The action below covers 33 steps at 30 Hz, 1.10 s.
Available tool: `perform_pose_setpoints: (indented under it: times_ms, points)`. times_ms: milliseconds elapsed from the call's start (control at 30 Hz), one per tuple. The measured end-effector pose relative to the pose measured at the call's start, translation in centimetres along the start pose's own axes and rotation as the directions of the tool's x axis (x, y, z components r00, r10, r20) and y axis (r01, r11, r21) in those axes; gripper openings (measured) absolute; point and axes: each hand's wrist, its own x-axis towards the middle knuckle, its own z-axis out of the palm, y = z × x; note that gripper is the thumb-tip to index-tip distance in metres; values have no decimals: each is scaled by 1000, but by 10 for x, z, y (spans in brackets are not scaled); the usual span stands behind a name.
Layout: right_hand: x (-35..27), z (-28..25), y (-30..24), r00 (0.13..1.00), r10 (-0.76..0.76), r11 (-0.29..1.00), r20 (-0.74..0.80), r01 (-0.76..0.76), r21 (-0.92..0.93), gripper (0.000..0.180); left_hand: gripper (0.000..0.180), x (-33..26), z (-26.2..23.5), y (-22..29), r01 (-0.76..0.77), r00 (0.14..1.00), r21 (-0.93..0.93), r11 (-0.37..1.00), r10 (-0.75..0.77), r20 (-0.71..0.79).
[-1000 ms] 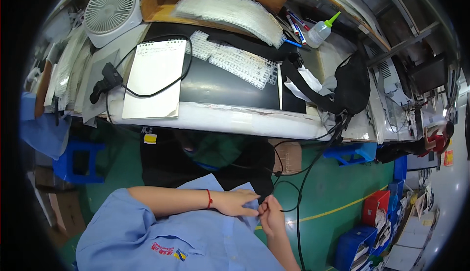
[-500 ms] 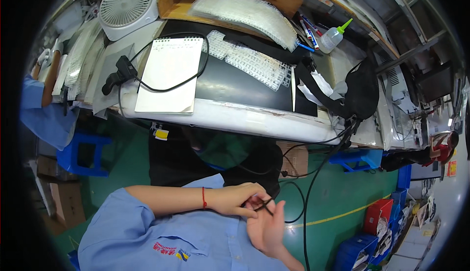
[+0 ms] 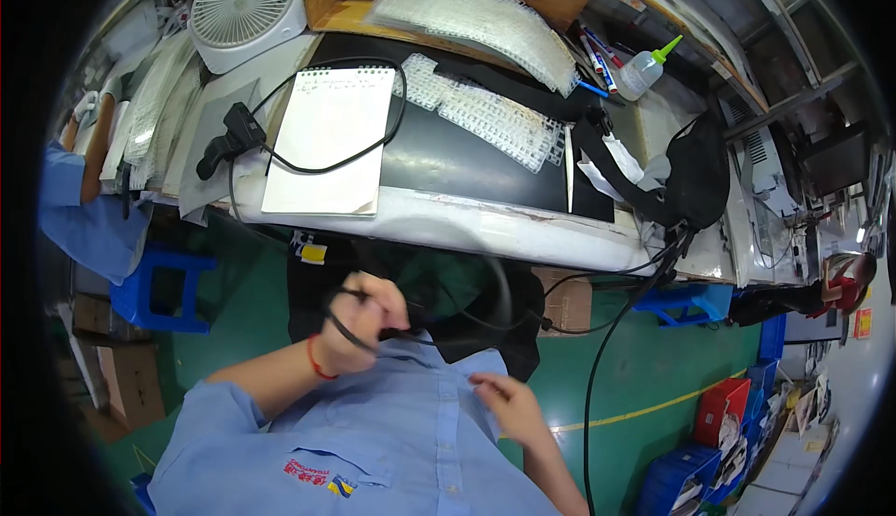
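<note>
My left hand [image 3: 359, 325] is closed around a thin black cable [image 3: 350, 334], raised in front of my chest. Part of the cable bends across its fingers, and a motion-smeared loop arcs between the hand and the table edge. On the other side of my shirt front, my right hand [image 3: 513, 409] has its fingers curled together close to the collar [image 3: 481, 365]. Whatever those fingers may hold is hidden. A red string band circles my left wrist.
On the table lie a spiral notepad [image 3: 327, 143], clear keyboard-like sheets [image 3: 499, 122], a white stick [image 3: 569, 171] and a black bag [image 3: 695, 175]. A white fan [image 3: 245, 7] and a bottle with a green tip [image 3: 642, 73] stand behind. At left a co-worker's sleeve [image 3: 84, 208] shows.
My hands were together over the cable; now they are apart. The left hand has swung left and up with the cable, while the right stays near my shirt with its fingers curled in.
</note>
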Motion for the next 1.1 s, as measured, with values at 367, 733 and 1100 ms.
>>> perform_pose_setpoints:
  times_ms: [367, 733, 1100]
  points:
    - [105, 9, 18, 966, -90, 129, -243, 253, 959, 49, 18, 44, -41, 138, -272, 917, 285, 919, 338, -214]
    - [27, 7, 20, 803, -396, -156, -445, 419, 895, 16, 17, 106, 30, 81, 111, 993, -386, 916, -85, 86]
    - [50, 27, 89, 750, 42, 430, -660, 583, 689, 14, 20, 151, 33, 130, 16, 1000, -573, 820, 0, 27]
